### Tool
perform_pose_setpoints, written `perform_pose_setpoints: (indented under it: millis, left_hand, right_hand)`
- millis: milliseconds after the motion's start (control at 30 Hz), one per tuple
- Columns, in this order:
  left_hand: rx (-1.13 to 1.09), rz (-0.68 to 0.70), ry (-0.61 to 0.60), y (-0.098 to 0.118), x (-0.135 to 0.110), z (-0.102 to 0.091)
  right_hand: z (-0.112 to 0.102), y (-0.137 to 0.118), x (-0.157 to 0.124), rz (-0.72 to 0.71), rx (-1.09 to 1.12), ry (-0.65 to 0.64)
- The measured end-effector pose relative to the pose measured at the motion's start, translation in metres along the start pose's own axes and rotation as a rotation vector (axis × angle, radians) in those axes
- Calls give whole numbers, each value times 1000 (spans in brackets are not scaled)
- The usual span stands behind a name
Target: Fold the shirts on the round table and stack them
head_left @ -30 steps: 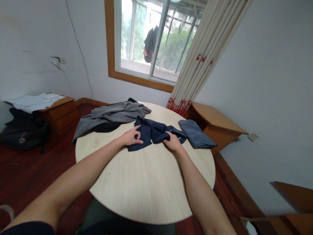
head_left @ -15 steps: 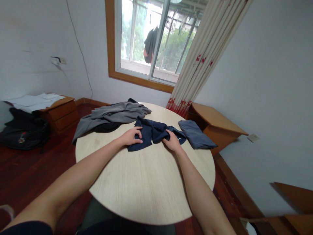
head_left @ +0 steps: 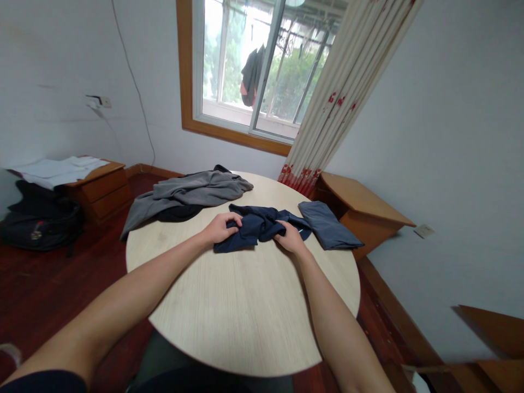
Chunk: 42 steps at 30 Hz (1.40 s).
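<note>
A crumpled navy garment (head_left: 249, 232) lies across the round pale table (head_left: 254, 311); its exact kind is hard to make out. My left hand (head_left: 223, 228) grips its left part, with fingers curled over the cloth. At its right part, my right hand (head_left: 289, 237) is closed on a bunched fold, thumb toward the near edge. Just right of this garment lies a folded dark grey-blue cloth item (head_left: 329, 226), apart from my fingers. Behind my left hand a heap of grey clothing (head_left: 196, 188) is spread, with black fabric showing beneath.
The grey heap hangs over the table's left edge. A wooden cabinet (head_left: 364, 202) stands beyond the right side, below a curtain (head_left: 327, 109). At far left are a drawer unit (head_left: 108, 191) with papers on top and a black backpack (head_left: 41, 218) on the floor.
The garment's upper left edge has come down toward me and its middle is more bunched. My left hand has shifted slightly right with the cloth; my right hand has barely moved.
</note>
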<state>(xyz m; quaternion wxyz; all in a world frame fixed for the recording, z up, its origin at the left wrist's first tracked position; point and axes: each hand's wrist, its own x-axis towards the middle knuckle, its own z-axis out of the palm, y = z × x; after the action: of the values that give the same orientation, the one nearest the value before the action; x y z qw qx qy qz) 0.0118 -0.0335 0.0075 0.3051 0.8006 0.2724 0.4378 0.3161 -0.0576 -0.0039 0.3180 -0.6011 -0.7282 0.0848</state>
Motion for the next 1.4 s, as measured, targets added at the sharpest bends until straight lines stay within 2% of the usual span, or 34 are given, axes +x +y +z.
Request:
perform_pose_setpoints:
  millis: [133, 267, 367, 467, 533, 667, 733, 900, 1100, 1233, 1333, 1400]
  left_hand:
    - [77, 25, 25, 5, 0, 0]
    - [279, 96, 21, 6, -1, 0]
    - [511, 50, 46, 5, -1, -1]
    - [672, 66, 50, 9, -2, -3]
    - [705, 140, -5, 13, -2, -4]
    - [644, 259, -249, 21, -2, -2]
    - [594, 253, -306, 22, -2, 0]
    - [562, 171, -272, 26, -2, 2]
    - [566, 167, -254, 33, -1, 2]
    - [562, 136, -159, 35, -2, 4]
    - [597, 72, -23, 37, 0, -2]
    - [639, 50, 97, 41, 7, -14]
  right_hand:
    - [-3, -10, -2, -75, 57, -68]
    - [-3, -24, -2, -169, 187, -161]
    - [-1, -36, -3, -155, 312, -259]
    - [3, -52, -6, -103, 514, -434]
    - [4, -65, -8, -90, 649, -543]
    - [5, -84, -13, -89, 850, -638]
    - [4, -88, -15, -75, 908, -638]
    - [0, -88, -16, -46, 943, -590]
    - [-5, -84, -15, -60, 886, -520]
    - [-18, -76, -15, -41, 900, -449]
    - [-27, -63, -11, 19, 930, -317]
    - [-30, -52, -7, 61, 952, -203]
